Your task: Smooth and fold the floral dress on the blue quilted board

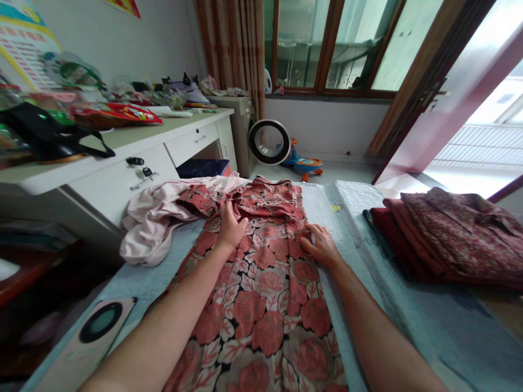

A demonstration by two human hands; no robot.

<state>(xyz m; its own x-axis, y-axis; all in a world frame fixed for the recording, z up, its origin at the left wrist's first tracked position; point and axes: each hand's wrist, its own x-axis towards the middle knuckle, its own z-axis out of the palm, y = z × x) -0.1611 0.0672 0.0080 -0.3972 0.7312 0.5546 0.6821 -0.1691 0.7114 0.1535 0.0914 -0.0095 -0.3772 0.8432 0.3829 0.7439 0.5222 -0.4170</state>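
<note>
A long floral dress (265, 277) with red roses, grey leaves and black gaps lies spread lengthwise in front of me. Its far end is gathered, with a sleeve (200, 201) folded out to the left. My left hand (232, 228) pinches the cloth near that sleeve, fingertips partly hidden. On the dress's right edge rests my right hand (322, 246), its fingers apart and lying on the cloth. A crumpled pale pink garment (151, 228) lies beside the sleeve, partly under it.
The dress lies on a light blue cover (347, 218). At right sits a stack of folded dark red clothes (457, 234). A pale flat object with a dark circle (98, 326) lies near left. Beyond are a cluttered desk (212, 117), a ring-shaped object (269, 142) and a toy car (304, 160).
</note>
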